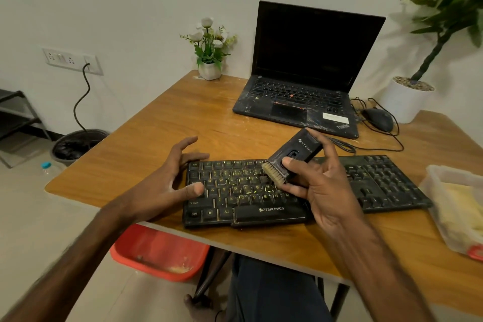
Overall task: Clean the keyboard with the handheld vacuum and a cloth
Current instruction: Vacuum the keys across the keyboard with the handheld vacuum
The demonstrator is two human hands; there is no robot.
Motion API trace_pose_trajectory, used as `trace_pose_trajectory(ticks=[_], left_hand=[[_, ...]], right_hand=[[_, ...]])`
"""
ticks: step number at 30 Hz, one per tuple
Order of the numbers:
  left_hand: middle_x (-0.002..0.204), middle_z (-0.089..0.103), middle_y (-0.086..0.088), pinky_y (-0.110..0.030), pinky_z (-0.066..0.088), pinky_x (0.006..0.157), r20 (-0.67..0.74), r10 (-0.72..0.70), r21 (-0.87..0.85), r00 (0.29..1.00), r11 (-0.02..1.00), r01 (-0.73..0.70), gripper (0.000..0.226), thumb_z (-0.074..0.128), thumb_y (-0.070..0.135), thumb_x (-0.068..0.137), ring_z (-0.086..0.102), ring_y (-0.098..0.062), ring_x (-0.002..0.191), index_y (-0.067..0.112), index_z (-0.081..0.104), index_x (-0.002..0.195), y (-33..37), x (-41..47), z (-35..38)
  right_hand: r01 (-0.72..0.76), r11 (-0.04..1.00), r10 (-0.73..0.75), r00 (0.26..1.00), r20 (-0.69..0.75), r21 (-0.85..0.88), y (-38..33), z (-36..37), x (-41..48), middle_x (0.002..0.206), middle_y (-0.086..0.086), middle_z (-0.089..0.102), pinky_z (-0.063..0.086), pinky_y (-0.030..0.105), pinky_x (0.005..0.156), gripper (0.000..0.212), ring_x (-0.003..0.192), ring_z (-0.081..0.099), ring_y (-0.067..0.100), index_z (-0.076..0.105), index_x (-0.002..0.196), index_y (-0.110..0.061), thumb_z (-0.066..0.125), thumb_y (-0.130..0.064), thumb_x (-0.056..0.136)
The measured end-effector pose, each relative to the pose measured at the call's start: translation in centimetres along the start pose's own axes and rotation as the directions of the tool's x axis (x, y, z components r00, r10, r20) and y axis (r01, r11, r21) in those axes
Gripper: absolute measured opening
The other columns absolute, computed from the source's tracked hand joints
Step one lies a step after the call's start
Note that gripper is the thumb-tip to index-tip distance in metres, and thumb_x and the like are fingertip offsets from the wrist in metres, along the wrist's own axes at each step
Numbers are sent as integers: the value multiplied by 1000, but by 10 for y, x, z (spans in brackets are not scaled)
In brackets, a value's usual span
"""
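A black keyboard (379,183) lies across the wooden table (188,117) near its front edge. My right hand (324,188) grips a small black handheld vacuum (300,151) with a pale bristle brush head (273,174) that sits just above the keyboard's middle keys. The thumb rests on the vacuum's switch. My left hand (172,180) hovers at the keyboard's left end with fingers spread, its thumb over the left keys. A clear plastic tub (439,206) at the right edge holds a yellowish cloth (460,204).
An open black laptop (303,78) stands behind the keyboard, a corded mouse (379,119) to its right. A small flower pot (210,68) and a large potted plant (407,102) sit at the back. A red bin (159,253) lies below the table edge.
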State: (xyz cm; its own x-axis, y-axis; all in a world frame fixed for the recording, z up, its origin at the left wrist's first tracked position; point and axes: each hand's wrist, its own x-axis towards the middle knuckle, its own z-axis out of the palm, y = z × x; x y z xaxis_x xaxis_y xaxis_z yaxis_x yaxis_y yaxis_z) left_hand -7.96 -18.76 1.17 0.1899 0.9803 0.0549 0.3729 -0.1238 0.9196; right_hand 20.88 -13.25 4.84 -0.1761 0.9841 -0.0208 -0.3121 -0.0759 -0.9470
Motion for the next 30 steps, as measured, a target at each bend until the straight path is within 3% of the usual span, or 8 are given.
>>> trace_pose_trajectory(ticks=[4,8,12,16,19,24,26,30], left_hand=[[149,44,22,-33,46,110,8,8,35,1000,999,-8,125,72,87,55,50,2,132,47,6,153,0,1,0],[150,41,21,-28,43,111,44,2,44,999,999,-4,137,79,85,44,48,4,133,50,4,152,0,2,0],[153,34,17,-31,41,114,94,5,71,996,997,-12,149,87,78,33,44,2,137,53,1,152,2,2,2],[151,37,15,-39,40,116,115,30,114,993,993,-43,149,95,66,37,44,-4,138,54,1,152,1,0,3],[142,39,28,-36,41,115,99,37,147,994,988,-51,141,97,57,43,44,1,135,56,4,150,-1,0,4],[139,39,29,-33,42,114,87,49,160,995,985,-63,136,97,52,47,44,1,135,56,6,148,-2,0,5],[140,39,27,-36,44,112,81,52,155,995,986,-64,135,97,54,46,46,-1,134,56,8,148,-1,-1,6],[140,41,22,-39,47,110,68,62,151,996,986,-72,136,98,50,47,48,-5,133,53,8,149,-1,-2,6]], right_hand=[[74,995,-75,997,-16,-64,2,2,-3,111,12,70,61,37,67,74,96,73,29,52,131,-42,74,4,78],[282,914,-275,959,66,-292,2,11,-10,120,-2,63,61,39,73,74,103,69,19,52,129,-48,75,2,80],[430,707,-332,903,273,-561,9,36,-22,119,-23,49,61,25,65,69,97,67,7,42,138,-48,73,-14,86],[564,452,-364,824,434,-692,29,43,-33,124,-15,53,62,28,70,66,102,61,6,34,142,-51,68,-25,91],[519,308,-424,825,374,-797,26,20,-30,124,-8,57,62,31,72,67,99,60,7,30,144,-52,65,-28,91],[428,370,-458,856,239,-824,14,2,-25,117,-13,53,61,28,68,68,99,60,7,37,140,-50,70,-21,89],[487,398,-433,847,308,-778,23,25,-33,122,-13,55,62,30,71,67,103,60,9,37,139,-51,70,-21,90],[606,265,-476,759,444,-750,41,57,-41,122,-6,62,60,31,79,65,102,61,7,40,141,-44,71,-21,89]])
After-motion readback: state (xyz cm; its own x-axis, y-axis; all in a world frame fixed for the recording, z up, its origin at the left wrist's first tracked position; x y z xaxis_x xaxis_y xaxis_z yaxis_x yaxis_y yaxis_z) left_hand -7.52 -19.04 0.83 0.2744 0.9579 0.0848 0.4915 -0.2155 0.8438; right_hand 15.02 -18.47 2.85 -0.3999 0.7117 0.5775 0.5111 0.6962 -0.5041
